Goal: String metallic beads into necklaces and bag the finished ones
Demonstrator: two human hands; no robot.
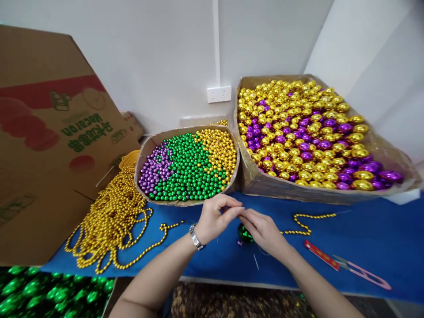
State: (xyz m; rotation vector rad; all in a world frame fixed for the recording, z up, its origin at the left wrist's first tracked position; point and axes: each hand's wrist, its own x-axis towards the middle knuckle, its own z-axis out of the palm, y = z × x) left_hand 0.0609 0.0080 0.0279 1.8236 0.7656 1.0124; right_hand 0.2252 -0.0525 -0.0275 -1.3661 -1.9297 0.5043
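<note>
My left hand [215, 217], with a metal watch [195, 237] at the wrist, pinches thumb and forefinger together above the blue cloth. The fingertips of my right hand [263, 229] meet it in a closed pinch. What the two hold is too small to make out. A thin clear thread [264, 252] hangs by the right hand. Partly behind that hand sits a shiny green ball [244, 232], with a small purple piece [240, 243] beside it. Closer to me lies a thin white stick [256, 261]. A short gold bead string [306, 225] extends out to the right.
Behind my hands stands a carton [185, 203] of purple, green and gold beads. A bigger carton [281, 185] holds large gold and purple beads. Gold bead chains [115, 216] pile up left, beside a tall cardboard box [43, 176]. A red packet [321, 255] and pink-handled snips [371, 274] lie right.
</note>
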